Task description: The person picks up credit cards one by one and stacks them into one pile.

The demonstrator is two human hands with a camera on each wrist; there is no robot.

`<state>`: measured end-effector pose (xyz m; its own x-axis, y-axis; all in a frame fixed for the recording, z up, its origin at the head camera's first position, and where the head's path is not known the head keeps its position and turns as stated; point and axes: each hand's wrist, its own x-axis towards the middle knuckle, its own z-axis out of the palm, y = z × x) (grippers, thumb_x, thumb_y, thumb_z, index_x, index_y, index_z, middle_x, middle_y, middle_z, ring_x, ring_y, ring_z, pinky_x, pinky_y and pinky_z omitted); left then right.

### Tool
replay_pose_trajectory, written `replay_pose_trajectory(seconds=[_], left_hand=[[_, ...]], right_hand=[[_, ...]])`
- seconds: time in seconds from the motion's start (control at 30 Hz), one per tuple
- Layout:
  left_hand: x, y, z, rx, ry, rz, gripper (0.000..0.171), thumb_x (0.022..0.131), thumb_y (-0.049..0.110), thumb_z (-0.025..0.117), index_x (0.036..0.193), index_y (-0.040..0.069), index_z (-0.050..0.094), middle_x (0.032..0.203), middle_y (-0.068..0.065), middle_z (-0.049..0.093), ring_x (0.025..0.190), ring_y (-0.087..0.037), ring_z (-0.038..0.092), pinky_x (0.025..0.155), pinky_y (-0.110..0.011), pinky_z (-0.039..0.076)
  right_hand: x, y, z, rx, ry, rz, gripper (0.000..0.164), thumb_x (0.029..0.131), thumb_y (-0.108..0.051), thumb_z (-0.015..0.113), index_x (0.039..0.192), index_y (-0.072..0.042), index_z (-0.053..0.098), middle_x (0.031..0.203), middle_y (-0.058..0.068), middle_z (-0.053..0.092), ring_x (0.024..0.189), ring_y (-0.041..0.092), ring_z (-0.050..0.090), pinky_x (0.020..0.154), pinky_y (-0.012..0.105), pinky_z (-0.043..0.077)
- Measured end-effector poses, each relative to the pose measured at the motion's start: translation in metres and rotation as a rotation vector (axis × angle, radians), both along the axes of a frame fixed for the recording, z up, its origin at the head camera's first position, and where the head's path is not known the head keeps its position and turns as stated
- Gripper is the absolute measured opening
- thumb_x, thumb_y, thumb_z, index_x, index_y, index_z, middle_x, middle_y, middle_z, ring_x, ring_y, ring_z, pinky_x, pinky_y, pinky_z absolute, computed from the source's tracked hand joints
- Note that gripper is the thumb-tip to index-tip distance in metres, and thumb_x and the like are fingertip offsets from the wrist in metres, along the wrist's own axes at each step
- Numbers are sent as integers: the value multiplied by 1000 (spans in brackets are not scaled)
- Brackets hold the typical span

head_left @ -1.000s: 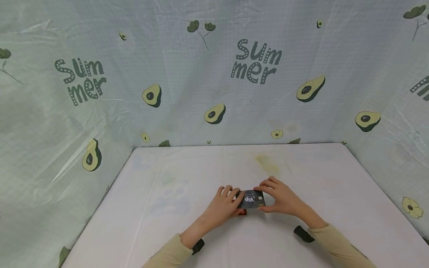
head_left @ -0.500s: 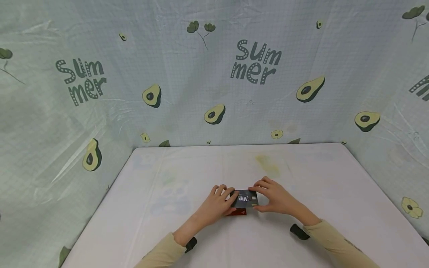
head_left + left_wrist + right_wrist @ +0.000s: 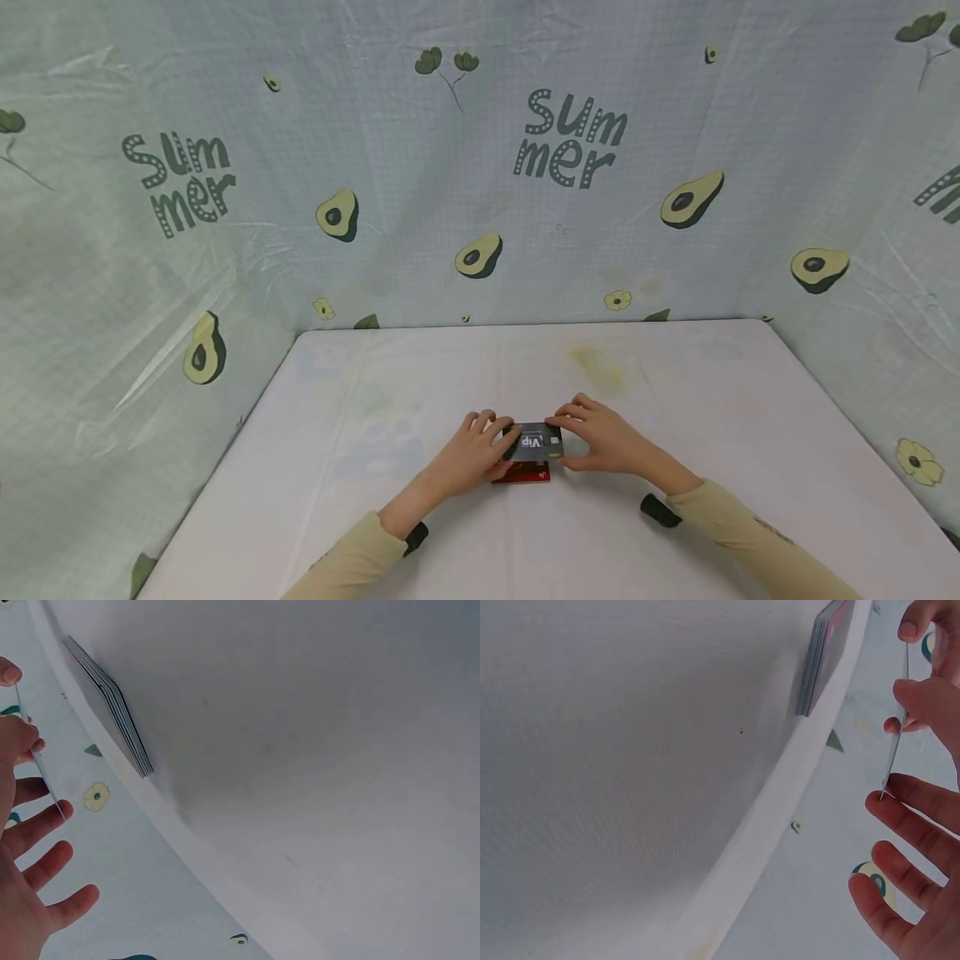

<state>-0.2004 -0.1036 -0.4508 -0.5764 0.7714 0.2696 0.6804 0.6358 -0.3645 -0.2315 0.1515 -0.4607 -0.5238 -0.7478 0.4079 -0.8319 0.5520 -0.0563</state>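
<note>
A dark bank-style card [image 3: 534, 446] printed "Vip" is held between both hands. My left hand [image 3: 463, 457] pinches its left end between thumb and fingers, covering that corner. At the other end, the thumb and fingertips of my right hand [image 3: 609, 440] grip the short side. Both wrist views show the card [image 3: 897, 739] edge-on and raised off the table. Beneath it lies a stack of cards [image 3: 114, 709] with a red card [image 3: 528, 474] on top, partly hidden by the dark card in the head view.
The white table [image 3: 420, 375] has a yellowish stain towards its back. A hanging sheet printed with avocados [image 3: 480, 254] and "summer" lettering encloses the back and sides. Small black wrist-worn devices [image 3: 660, 510] sit under the forearms.
Both hands have shifted left together with the dark card, staying on its two ends. More of the red card below now shows.
</note>
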Motion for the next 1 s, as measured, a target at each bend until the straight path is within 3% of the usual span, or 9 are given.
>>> replay_pose_trajectory(seconds=[0.47, 1.0], left_hand=[[-4, -14, -1, 12, 8, -55, 45, 82, 45, 56, 118, 17, 53, 108, -1, 53, 97, -17, 45, 83, -33, 40], [3, -22, -5, -61, -25, -45, 45, 86, 49, 48, 120, 20, 51, 108, 1, 53, 98, -16, 47, 83, -34, 42]], right_hand=[[-2, -12, -6, 54, 38, 38, 54, 71, -43, 70, 114, -14, 58, 102, -3, 58, 88, 10, 42, 72, 27, 43], [6, -20, -10, 145, 29, 59, 52, 80, -46, 59, 122, -16, 52, 108, -2, 54, 95, 13, 43, 78, 32, 42]])
